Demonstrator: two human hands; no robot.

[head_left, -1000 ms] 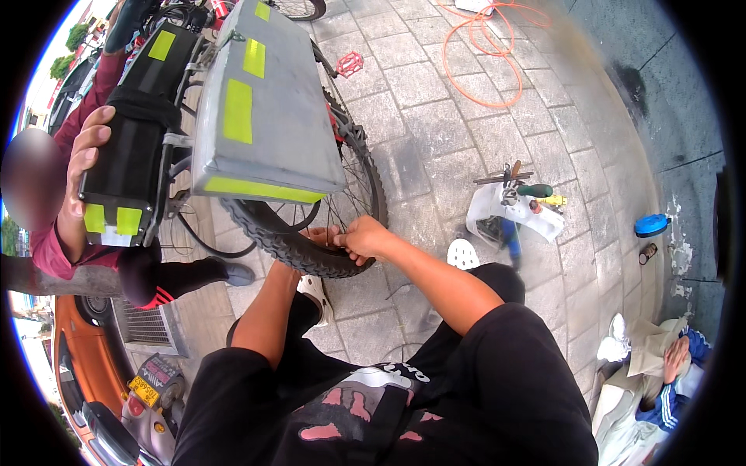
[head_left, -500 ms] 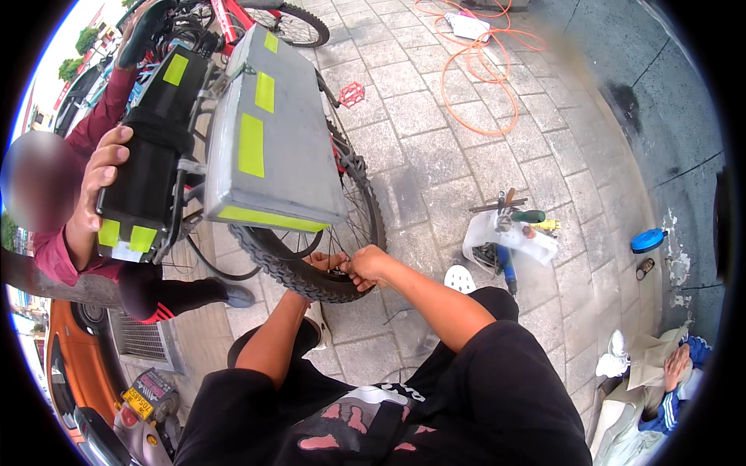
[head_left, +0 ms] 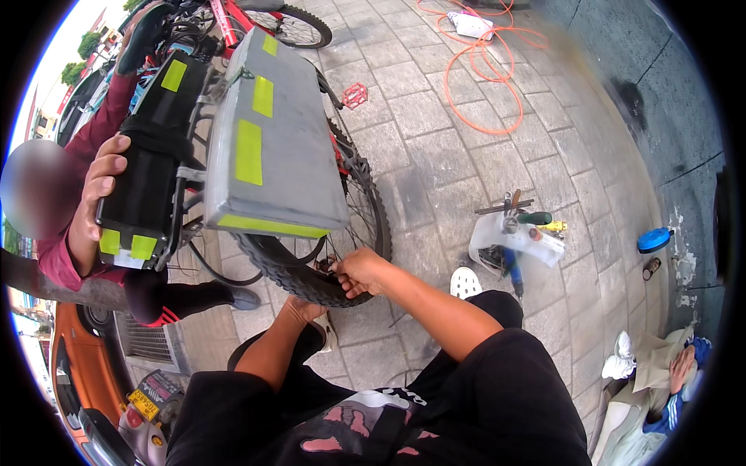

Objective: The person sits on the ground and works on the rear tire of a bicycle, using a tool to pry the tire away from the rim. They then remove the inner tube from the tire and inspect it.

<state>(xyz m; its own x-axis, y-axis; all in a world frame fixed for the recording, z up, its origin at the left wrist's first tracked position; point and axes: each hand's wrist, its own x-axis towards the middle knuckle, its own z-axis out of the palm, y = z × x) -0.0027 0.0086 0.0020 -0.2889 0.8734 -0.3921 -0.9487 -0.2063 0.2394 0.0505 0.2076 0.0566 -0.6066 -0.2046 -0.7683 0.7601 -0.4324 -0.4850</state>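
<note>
A bicycle wheel with a knobby black tyre (head_left: 374, 203) stands in front of me, under a grey box (head_left: 289, 147) with yellow-green strips. Among the spokes by the rim, my right hand (head_left: 362, 272) has its fingers bent and pinched together; what they hold, if anything, is too small to name. A small dark part (head_left: 324, 264) shows beside those fingertips. My left hand (head_left: 308, 309) is low against the near side of the tyre, its fingers hidden behind the rubber. A red pedal (head_left: 355, 95) sticks out beyond the box.
At left, a person's hand (head_left: 105, 175) rests on a black case (head_left: 148, 179) attached to the bicycle. A translucent tool container (head_left: 486, 233) stands on the paving to the right, with an orange hose (head_left: 519, 101) farther off. Another person's hand (head_left: 684, 366) shows at lower right.
My left hand has dropped from the spokes beside my right hand to the outside of the tyre. My right hand stays near the rim. The view has shifted slightly.
</note>
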